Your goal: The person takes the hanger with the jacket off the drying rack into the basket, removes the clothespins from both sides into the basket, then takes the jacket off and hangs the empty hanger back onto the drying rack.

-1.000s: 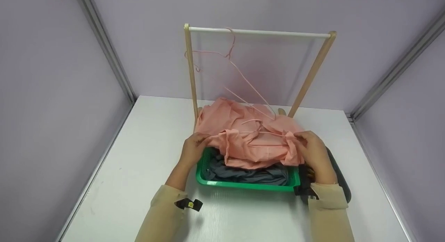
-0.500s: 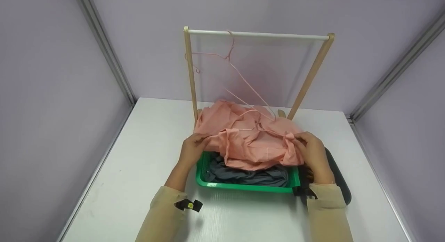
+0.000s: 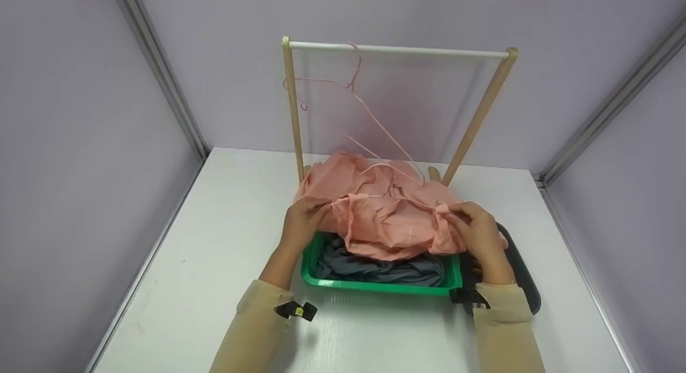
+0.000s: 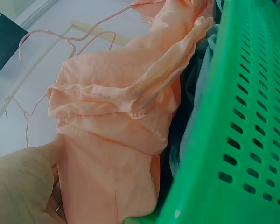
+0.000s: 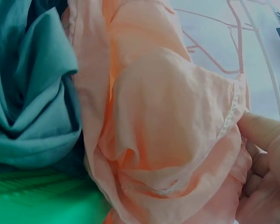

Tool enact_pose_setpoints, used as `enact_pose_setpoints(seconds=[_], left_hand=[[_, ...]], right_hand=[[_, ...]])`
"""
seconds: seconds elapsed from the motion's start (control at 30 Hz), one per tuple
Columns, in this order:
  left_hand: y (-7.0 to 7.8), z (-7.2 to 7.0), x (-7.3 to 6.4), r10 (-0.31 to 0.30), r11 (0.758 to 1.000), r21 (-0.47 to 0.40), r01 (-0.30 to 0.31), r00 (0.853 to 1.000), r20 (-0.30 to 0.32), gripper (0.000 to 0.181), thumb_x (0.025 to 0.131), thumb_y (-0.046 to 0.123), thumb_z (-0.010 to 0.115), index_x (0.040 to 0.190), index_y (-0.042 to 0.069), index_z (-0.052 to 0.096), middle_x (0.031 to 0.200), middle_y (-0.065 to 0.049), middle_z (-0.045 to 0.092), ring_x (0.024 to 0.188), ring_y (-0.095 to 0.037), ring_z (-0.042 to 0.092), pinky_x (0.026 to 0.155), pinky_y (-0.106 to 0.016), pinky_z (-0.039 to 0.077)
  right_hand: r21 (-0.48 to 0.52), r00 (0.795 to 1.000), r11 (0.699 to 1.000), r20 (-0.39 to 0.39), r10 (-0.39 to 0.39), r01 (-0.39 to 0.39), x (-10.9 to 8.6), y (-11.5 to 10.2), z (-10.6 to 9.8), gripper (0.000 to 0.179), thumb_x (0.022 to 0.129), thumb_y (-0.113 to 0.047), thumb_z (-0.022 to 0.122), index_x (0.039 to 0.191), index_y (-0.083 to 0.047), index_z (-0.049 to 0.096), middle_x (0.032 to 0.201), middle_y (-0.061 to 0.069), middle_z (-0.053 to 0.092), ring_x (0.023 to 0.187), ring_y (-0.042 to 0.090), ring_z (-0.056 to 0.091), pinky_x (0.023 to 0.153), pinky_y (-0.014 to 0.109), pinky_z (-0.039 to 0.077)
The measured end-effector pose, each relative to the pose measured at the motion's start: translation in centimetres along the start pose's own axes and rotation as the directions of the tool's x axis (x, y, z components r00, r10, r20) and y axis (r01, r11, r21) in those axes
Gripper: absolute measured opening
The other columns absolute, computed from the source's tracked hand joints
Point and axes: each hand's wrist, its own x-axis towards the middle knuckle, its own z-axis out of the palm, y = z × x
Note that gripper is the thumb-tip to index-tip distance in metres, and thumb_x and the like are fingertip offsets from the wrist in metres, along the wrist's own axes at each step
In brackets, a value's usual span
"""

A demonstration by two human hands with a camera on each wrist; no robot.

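A salmon-pink shirt [image 3: 394, 236] is spread over the back of a green basket [image 3: 380, 288], a wire hanger [image 3: 375, 195] running inside its shoulders and its hook pointing up and left. My left hand [image 3: 301, 223] pinches the shirt at the left shoulder, beside the hanger's end. At the opposite shoulder, my right hand [image 3: 478, 229] pinches the cloth between thumb and fingers. The left wrist view shows the thumb against the folded pink fabric [image 4: 107, 154]. In the right wrist view, fingers grip near a pale stitched seam [image 5: 231, 109]. Both hanger ends are hidden in cloth.
Dark grey clothing [image 3: 375, 268] lies in the basket. Behind stands a wooden rack with a white rail [image 3: 429, 50], from which another pink hanger [image 3: 383, 129] hangs. A black object [image 3: 517, 266] lies right of the basket, partly under my right forearm.
The hanger's hook has turned upward and to the left. My left hand has shifted slightly right and up with the shoulder cloth. Some pink cloth now shows beyond my right wrist.
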Motion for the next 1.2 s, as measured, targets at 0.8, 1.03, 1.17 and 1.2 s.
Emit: enact_pose_setpoints(seconds=[0.8,1.03,1.17,1.2], left_hand=[[0.4,0.1,0.1,0.014,1.0,0.011,-0.014,1.0,-0.01,0.014,0.095,0.019,0.07,0.098,0.009,0.079,0.094,-0.001,0.073,0.089,-0.016,0.067,0.08,-0.033,0.056],[0.3,-0.4,0.0,-0.007,1.0,-0.011,0.006,0.999,-0.053,0.014,0.094,0.02,0.07,0.099,0.01,0.079,0.093,-0.001,0.072,0.084,-0.015,0.065,0.077,-0.027,0.054],[0.2,-0.4,-0.1,0.006,1.0,-0.025,-0.008,0.996,-0.087,0.011,0.094,0.015,0.071,0.098,0.008,0.079,0.093,-0.004,0.072,0.083,-0.019,0.064,0.075,-0.026,0.052],[0.2,-0.5,-0.1,0.002,1.0,-0.03,-0.005,0.995,-0.097,0.011,0.093,0.014,0.071,0.097,0.007,0.078,0.093,-0.005,0.072,0.083,-0.02,0.064,0.075,-0.025,0.052]], right_hand=[[0.039,0.988,0.996,-0.133,-0.078,0.084,-1.4,1.1,-2.0,0.015,0.093,-0.013,0.072,0.104,-0.003,0.076,0.099,0.011,0.069,0.089,0.004,0.058,0.083,0.005,0.043],[0.068,0.95,0.997,-0.313,-0.014,0.037,-1.6,1.5,-2.9,0.015,0.092,-0.012,0.074,0.101,0.0,0.075,0.099,0.013,0.069,0.084,-0.002,0.058,0.076,0.008,0.045],[0.098,0.929,0.995,-0.364,0.062,-0.028,-1.7,1.5,-3.3,0.021,0.093,-0.016,0.073,0.105,0.002,0.073,0.096,0.007,0.069,0.085,-0.004,0.059,0.074,0.009,0.046],[0.108,0.926,0.993,-0.368,0.087,-0.05,-1.7,1.5,-3.3,0.024,0.095,-0.018,0.072,0.106,0.003,0.072,0.095,0.004,0.069,0.085,-0.003,0.059,0.073,0.009,0.046]])
